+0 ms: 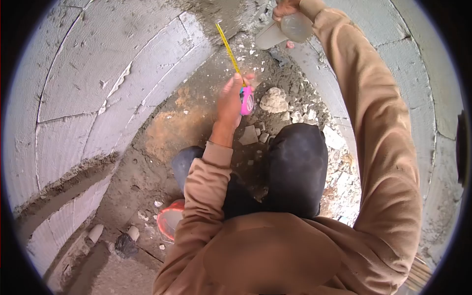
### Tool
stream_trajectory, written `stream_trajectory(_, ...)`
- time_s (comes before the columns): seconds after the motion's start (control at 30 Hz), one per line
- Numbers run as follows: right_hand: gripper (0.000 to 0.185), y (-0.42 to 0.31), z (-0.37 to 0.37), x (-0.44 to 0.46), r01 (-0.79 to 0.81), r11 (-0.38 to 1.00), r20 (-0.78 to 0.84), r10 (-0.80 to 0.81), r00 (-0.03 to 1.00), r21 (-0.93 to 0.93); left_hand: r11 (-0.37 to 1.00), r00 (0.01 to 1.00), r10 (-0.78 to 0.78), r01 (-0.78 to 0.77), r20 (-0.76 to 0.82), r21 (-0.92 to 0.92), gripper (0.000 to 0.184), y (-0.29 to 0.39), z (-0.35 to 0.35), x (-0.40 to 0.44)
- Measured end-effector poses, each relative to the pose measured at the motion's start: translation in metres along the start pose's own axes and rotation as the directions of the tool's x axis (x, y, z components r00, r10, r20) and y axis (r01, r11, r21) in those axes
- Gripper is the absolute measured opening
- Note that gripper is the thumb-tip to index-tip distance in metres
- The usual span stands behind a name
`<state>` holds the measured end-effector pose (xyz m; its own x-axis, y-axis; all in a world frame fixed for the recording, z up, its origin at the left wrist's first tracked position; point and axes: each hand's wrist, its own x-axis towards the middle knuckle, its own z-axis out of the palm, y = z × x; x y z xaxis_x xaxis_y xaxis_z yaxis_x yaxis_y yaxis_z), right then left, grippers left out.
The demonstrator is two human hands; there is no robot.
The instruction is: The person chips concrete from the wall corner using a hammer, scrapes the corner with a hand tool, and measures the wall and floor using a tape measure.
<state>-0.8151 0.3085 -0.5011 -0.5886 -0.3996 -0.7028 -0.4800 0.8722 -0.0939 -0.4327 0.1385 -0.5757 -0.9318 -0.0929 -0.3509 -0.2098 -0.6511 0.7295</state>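
My left hand [229, 101] is closed around a pink tape measure [247, 101], out in front of my knees. From it the yellow blade [227, 46] runs up and away towards the far corner, its hooked end near the grey wall. At the top of the view, my right hand [286, 9] has its fingers curled at a pale pipe [270, 36]. Right beside that hand is a round, cloudy-looking end piece [296, 27]; whether it joins the pipe I cannot tell. Part of the right hand is cut off by the frame's edge.
Grey block walls [88, 78] rise on both sides. Rubble and a large pale stone [274, 100] lie on the dirt floor between my knees and the corner. An orange-rimmed bucket [171, 220] stands by my left arm. Short pipe stubs [96, 233] stick up at lower left.
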Motion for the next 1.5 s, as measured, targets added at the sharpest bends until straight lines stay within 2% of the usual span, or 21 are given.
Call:
stream_trajectory(0.13,0.062,0.032,0.003,0.019,0.183,0.983,0.073,-0.183,0.98,0.012,1.0,1.0,0.016,-0.016,0.004,0.011,0.036,-0.001,0.005,0.003)
stream_trajectory(0.23,0.063,0.067,0.011,0.057,0.488,0.871,0.112,-0.481,0.87,-0.05,0.999,1.0,0.021,-0.021,-0.009,0.029,0.036,-0.006,0.0,0.005)
stream_trajectory(0.4,0.037,0.028,0.018,0.029,0.565,0.806,0.015,-0.571,0.82,-0.179,1.0,0.996,-0.001,0.003,-0.085,0.026,0.035,-0.007,-0.004,0.006)
stream_trajectory(0.47,0.043,-0.011,0.014,0.014,0.121,0.993,0.0,-0.121,0.993,-0.01,0.999,0.996,-0.002,0.006,-0.091,0.041,0.034,0.001,-0.003,0.002)
stream_trajectory(0.5,0.048,-0.031,0.011,0.006,-0.114,0.991,-0.007,0.115,0.993,0.071,0.999,0.996,-0.009,0.013,-0.094,0.047,0.034,0.001,-0.003,0.001)
stream_trajectory(0.53,0.053,-0.072,-0.022,-0.031,-0.37,0.896,0.094,0.358,0.929,0.247,1.0,0.997,-0.003,0.005,-0.081,0.026,0.034,-0.001,-0.003,-0.002)
stream_trajectory(0.57,0.052,-0.075,-0.025,-0.044,-0.39,0.867,0.087,0.383,0.92,0.309,1.0,0.998,0.007,-0.007,-0.064,0.009,0.034,-0.001,-0.001,-0.002)
stream_trajectory(0.6,0.052,-0.076,-0.029,-0.054,-0.406,0.835,0.08,0.407,0.91,0.37,1.0,0.999,0.023,-0.023,-0.044,-0.005,0.033,0.001,0.001,0.0)
stream_trajectory(0.63,0.045,-0.054,-0.008,-0.056,-0.203,0.924,-0.071,0.237,0.969,0.324,1.0,0.999,0.014,-0.014,-0.046,0.006,0.033,0.001,0.001,0.001)
stream_trajectory(0.7,0.048,-0.046,0.007,-0.056,-0.094,0.97,-0.181,0.136,0.974,0.223,1.0,0.999,-0.003,0.004,-0.039,0.02,0.034,-0.006,0.003,0.001)
stream_trajectory(0.77,0.068,-0.061,-0.007,-0.04,-0.278,0.946,-0.127,0.3,0.946,0.166,0.998,0.999,-0.006,0.009,-0.045,0.058,0.034,-0.005,0.003,0.002)
stream_trajectory(0.83,0.071,-0.049,-0.003,-0.048,-0.134,0.977,-0.234,0.171,0.957,0.165,0.998,0.998,0.024,-0.021,-0.053,0.053,0.035,-0.009,0.0,0.001)
stream_trajectory(0.9,0.077,-0.068,0.0,-0.086,-0.102,0.98,-0.321,0.153,0.935,0.171,0.999,0.998,0.041,-0.04,-0.045,0.019,0.035,-0.005,-0.003,0.003)
stream_trajectory(0.93,0.082,-0.04,0.015,-0.045,-0.057,0.997,-0.418,0.07,0.906,0.043,0.999,0.998,0.049,-0.049,-0.048,0.003,0.035,-0.004,-0.005,0.002)
stream_trajectory(1.03,0.077,-0.054,0.054,-0.086,-0.064,0.989,-0.744,0.145,0.652,0.136,0.998,0.996,0.057,-0.056,-0.067,0.019,0.035,0.004,-0.007,-0.001)
stream_trajectory(1.07,0.075,-0.056,0.063,-0.086,-0.089,0.993,-0.824,0.116,0.554,0.08,0.998,0.996,0.057,-0.056,-0.071,0.017,0.034,0.003,-0.009,-0.001)
stream_trajectory(1.17,0.076,-0.061,0.048,-0.066,-0.052,0.997,-0.813,0.075,0.577,0.056,0.998,0.995,0.057,-0.054,-0.083,0.032,0.034,0.001,-0.01,0.001)
stream_trajectory(1.3,0.078,-0.058,0.039,-0.057,-0.181,0.978,-0.628,0.208,0.75,0.107,0.997,0.995,0.054,-0.049,-0.082,0.054,0.033,-0.005,-0.011,-0.003)
stream_trajectory(1.33,0.079,-0.057,0.049,-0.052,-0.165,0.983,-0.719,0.176,0.672,0.087,0.997,0.996,0.062,-0.059,-0.068,0.047,0.033,-0.007,-0.01,0.001)
stream_trajectory(1.47,0.08,-0.072,0.041,-0.079,-0.085,0.982,-0.689,0.181,0.702,0.171,0.995,0.995,0.078,-0.073,-0.069,0.061,0.031,-0.008,-0.011,0.001)
stream_trajectory(1.5,0.078,-0.071,0.042,-0.08,-0.074,0.981,-0.743,0.183,0.644,0.177,0.993,0.993,0.096,-0.092,-0.067,0.068,0.03,-0.012,-0.015,0.007)
